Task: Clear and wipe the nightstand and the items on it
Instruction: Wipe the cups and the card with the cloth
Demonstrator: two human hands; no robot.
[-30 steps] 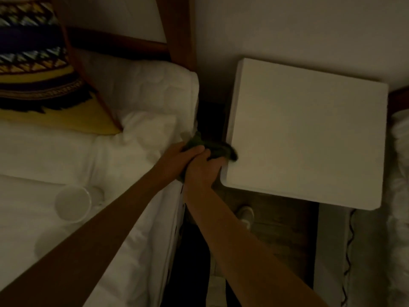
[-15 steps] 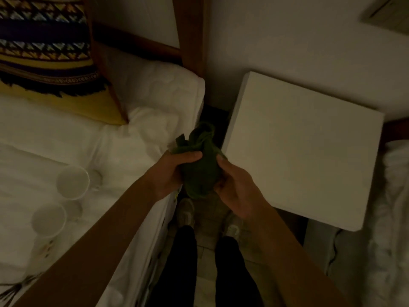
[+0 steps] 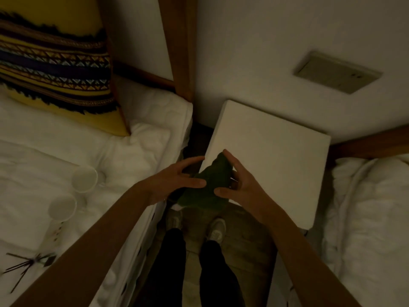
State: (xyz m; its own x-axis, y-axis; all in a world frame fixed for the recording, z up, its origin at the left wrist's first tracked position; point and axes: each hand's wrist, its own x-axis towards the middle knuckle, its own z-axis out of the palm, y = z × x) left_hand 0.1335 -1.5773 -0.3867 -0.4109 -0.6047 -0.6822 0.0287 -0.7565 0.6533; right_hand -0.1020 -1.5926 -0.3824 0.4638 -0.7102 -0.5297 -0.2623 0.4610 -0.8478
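Observation:
The white nightstand (image 3: 276, 158) stands between two beds with nothing on its top. A dark green cloth (image 3: 208, 187) hangs in front of its near left corner, held between both hands. My left hand (image 3: 177, 180) pinches the cloth's left side with thumb and fingers spread. My right hand (image 3: 239, 185) grips its right side, fingertips up at the cloth's top end. Two white cups (image 3: 85, 179) (image 3: 62, 207) lie on the left bed (image 3: 44, 173), with a bundle of dark sticks (image 3: 24, 265) nearer the frame's bottom left.
A yellow patterned pillow (image 3: 55, 67) leans at the head of the left bed. A wooden bedpost (image 3: 181, 41) rises between bed and nightstand. Another white bed (image 3: 371, 218) lies to the right. My legs and shoes (image 3: 215, 229) stand in the narrow gap.
The cloth came off the nightstand's left edge and both hands lifted it in front of me. The hands have now spread apart, opening the cloth out. The view has tilted down.

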